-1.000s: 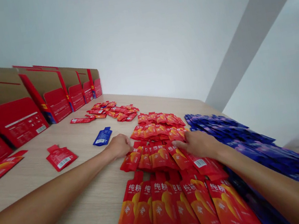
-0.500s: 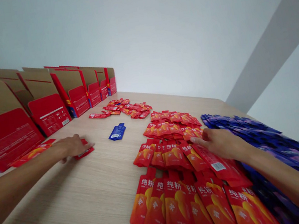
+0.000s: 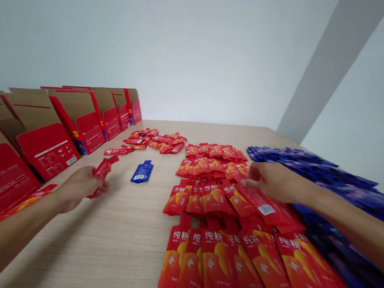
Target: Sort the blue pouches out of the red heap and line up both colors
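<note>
My left hand (image 3: 83,186) pinches a red spouted pouch (image 3: 103,169), held tilted just above the table. My right hand (image 3: 270,181) is closed over the top of a red pouch (image 3: 266,209) that lies barcode side up at the right of the third row. Its fingertips are partly hidden. Around it, red-and-orange pouches (image 3: 210,197) with a fruit picture lie in overlapping rows. Left of these rows lies a single blue pouch (image 3: 141,171), between my two hands.
Open red cardboard boxes (image 3: 48,146) stand in a line along the left. A loose heap of red pouches (image 3: 162,142) lies at the back. Blue pouches (image 3: 332,189) are layered along the right, beneath my right forearm. A flat orange-red pouch (image 3: 21,204) lies by the near boxes.
My left hand went from the pouch rows to the lone red pouch at the left and picked it up. My right hand stays at the same pouch; the view has swung somewhat.
</note>
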A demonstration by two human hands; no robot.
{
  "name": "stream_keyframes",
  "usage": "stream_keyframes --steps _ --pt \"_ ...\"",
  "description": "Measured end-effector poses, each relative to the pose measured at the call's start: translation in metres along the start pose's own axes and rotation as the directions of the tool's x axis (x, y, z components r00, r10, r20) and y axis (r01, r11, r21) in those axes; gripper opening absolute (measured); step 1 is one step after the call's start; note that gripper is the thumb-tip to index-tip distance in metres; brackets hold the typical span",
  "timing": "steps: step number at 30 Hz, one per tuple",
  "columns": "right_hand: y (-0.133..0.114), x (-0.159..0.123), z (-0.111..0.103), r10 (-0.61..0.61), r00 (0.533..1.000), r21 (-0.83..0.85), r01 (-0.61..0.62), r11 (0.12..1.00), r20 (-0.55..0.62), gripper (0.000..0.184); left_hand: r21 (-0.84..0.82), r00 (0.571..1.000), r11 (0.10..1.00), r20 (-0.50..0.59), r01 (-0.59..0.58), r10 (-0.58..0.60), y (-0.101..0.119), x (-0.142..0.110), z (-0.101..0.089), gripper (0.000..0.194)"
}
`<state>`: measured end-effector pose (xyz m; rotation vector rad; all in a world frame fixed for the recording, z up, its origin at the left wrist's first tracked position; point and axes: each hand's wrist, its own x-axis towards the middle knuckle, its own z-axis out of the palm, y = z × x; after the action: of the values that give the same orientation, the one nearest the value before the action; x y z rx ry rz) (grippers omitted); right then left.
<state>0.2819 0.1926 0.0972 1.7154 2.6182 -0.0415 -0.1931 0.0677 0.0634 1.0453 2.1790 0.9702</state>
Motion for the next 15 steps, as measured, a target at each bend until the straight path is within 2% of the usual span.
stream_keyframes --steps 3,5,7,10,12,15 --pt "-0.006 0.003 -0.003 0.002 1.000 0.033 -0.002 0.999 -0.022 0.030 -0.105 0.996 0.992 0.044 -0.075 0.080 0.034 -0.017 0.034 0.026" --pt "-0.013 0.004 -0.004 -0.002 0.999 0.044 0.003 0.999 -0.035 0.031 -0.075 0.988 0.989 0.078 -0.126 0.132 0.057 -0.028 0.065 0.022" --pt "-0.021 0.003 -0.005 -0.018 0.999 0.044 0.020 0.999 -0.045 0.030 0.109 0.969 0.972 0.159 -0.206 0.188 0.077 -0.040 0.096 0.020" --pt "-0.029 -0.002 -0.007 -0.033 0.998 0.061 0.036 0.997 -0.046 0.028 0.443 0.912 0.807 0.309 -0.389 0.270 0.096 -0.053 0.133 0.029" --pt "-0.030 -0.005 -0.007 -0.046 0.998 0.087 0.050 0.995 -0.047 0.025 0.542 0.881 0.700 0.361 -0.465 0.306 0.102 -0.057 0.148 0.046" --pt "-0.026 -0.007 -0.005 -0.060 0.997 0.118 0.065 0.991 -0.045 0.024 0.585 0.866 0.642 0.388 -0.496 0.315 0.104 -0.059 0.162 0.065"
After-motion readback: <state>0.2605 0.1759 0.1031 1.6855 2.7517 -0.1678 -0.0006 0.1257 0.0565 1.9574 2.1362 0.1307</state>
